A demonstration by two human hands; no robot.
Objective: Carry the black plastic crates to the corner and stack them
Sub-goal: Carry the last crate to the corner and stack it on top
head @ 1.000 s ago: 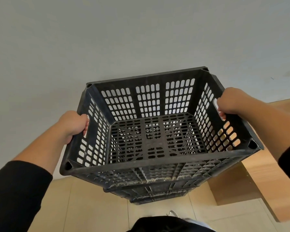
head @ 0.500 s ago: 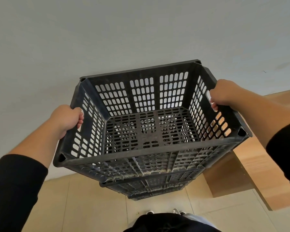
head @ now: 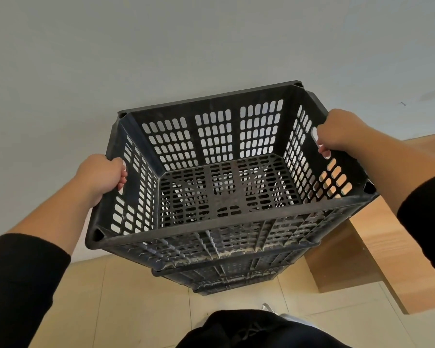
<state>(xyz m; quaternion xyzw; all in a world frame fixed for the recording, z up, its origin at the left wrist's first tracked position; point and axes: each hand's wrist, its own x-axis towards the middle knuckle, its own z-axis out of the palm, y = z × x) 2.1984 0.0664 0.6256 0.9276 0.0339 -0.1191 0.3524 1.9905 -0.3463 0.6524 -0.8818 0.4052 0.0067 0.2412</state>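
A person is holding a black plastic crate (head: 226, 172) out in front of the body with both hands, and each grip is closed on the crate. The left hand (head: 102, 175) is curling round the handle slot in the crate's left wall, fingertips showing through the opening on the inside, and the right hand (head: 339, 131) is doing the same at the slot in the right wall, fingers hooking over and into it. The crate is sitting open side up, tilting a little so that its right side is riding higher than its left, and nothing is lying on its slotted floor. Directly beneath it, more black crates (head: 226, 280) are showing as stepped rims, one below another, standing on the pale tiled floor (head: 126, 302) close to the grey wall (head: 161, 46); whether the held crate is touching the one under it cannot be told. A light wooden counter (head: 377, 247) is standing just to the right of the pile, its edge passing behind the crate's right corner. Black sleeves (head: 20, 277) are covering both forearms partway, and dark clothing (head: 249, 330) is filling the bottom edge of the view.
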